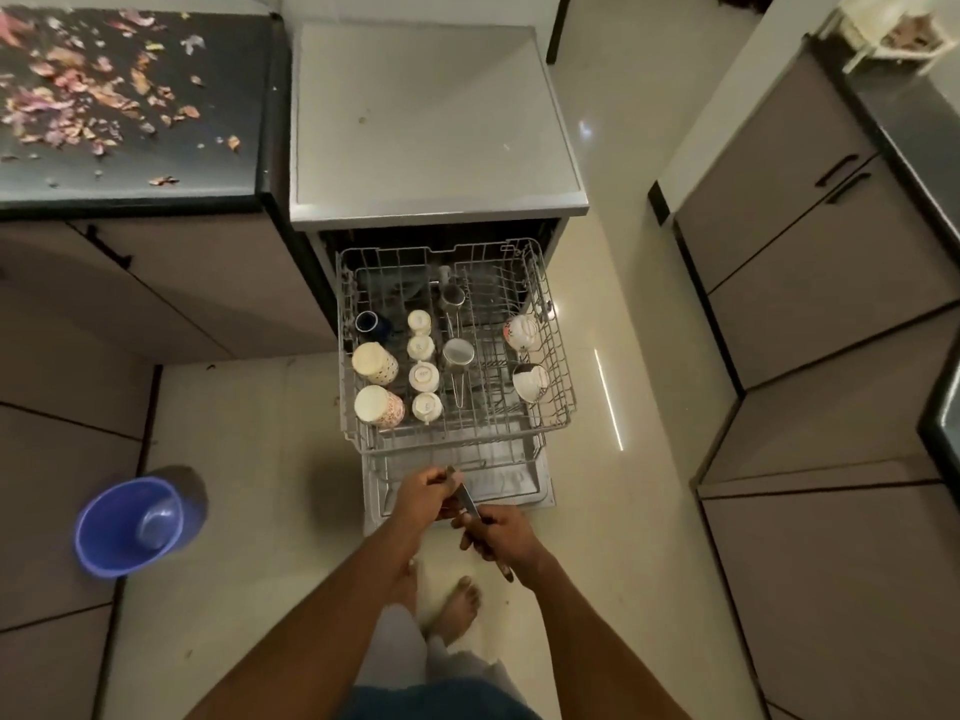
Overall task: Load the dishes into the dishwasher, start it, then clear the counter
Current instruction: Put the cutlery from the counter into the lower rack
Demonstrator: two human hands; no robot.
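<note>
Just beyond the hands (pixel 457 506), the pulled-out upper rack (pixel 563 387) blocks the way forward: cups (pixel 423 376) crowd its left half, while its middle-right tines stand bare. Open floor (pixel 623 537) lies right of the hands; a blue bucket (pixel 104 543) stands well left.

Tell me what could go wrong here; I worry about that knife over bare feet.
Both hands hold the knife: left hand near the blade end, right hand on the handle. A slip could cut the left fingers. If dropped, it could hit the bare foot below. The pulled-out upper rack of cups could get bumped.
</note>
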